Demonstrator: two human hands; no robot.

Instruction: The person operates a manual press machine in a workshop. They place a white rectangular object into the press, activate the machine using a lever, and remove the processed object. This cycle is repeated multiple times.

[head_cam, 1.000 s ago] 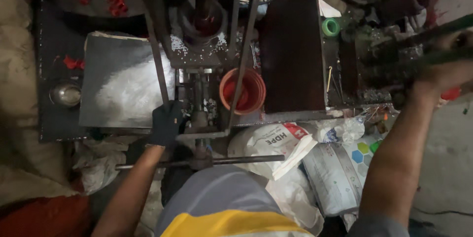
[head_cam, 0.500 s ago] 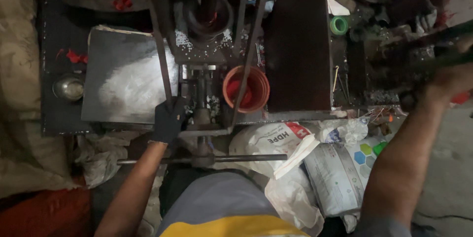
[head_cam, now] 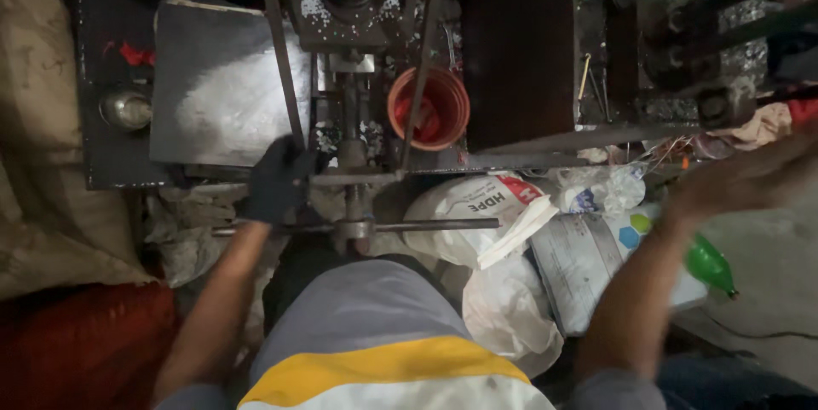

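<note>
1. The horizontal metal bar [head_cam: 358, 178] runs across the front of the dark machine frame [head_cam: 358, 95], at the near edge of the tabletop [head_cam: 94, 77].
2. The left hand [head_cam: 277, 180], in a dark glove, sits at the left end of this bar, grip clenched around it.
3. A second, lower rod [head_cam: 426, 225] lies just below, parallel to the bar, passing through a metal fitting at the centre.
4. An orange bucket [head_cam: 429, 108] stands just right of the frame's central column; red material shows inside.
5. A grey metal tray [head_cam: 223, 86] lies left of the frame, holding white granules [head_cam: 234, 103]. Loose granules are scattered on the machine above.
6. A small metal bowl [head_cam: 126, 108] sits at the tabletop's left side, near red scraps.
7. The right hand [head_cam: 741, 180] is bare and well apart from the bar, out to the right. It is motion-blurred; whether its grip is closed or released cannot be told.
8. A green bottle [head_cam: 709, 265] lies just below that hand; contact cannot be determined.
9. White plastic sacks [head_cam: 477, 214] are heaped on the floor between the two arms, below the rod.
</note>
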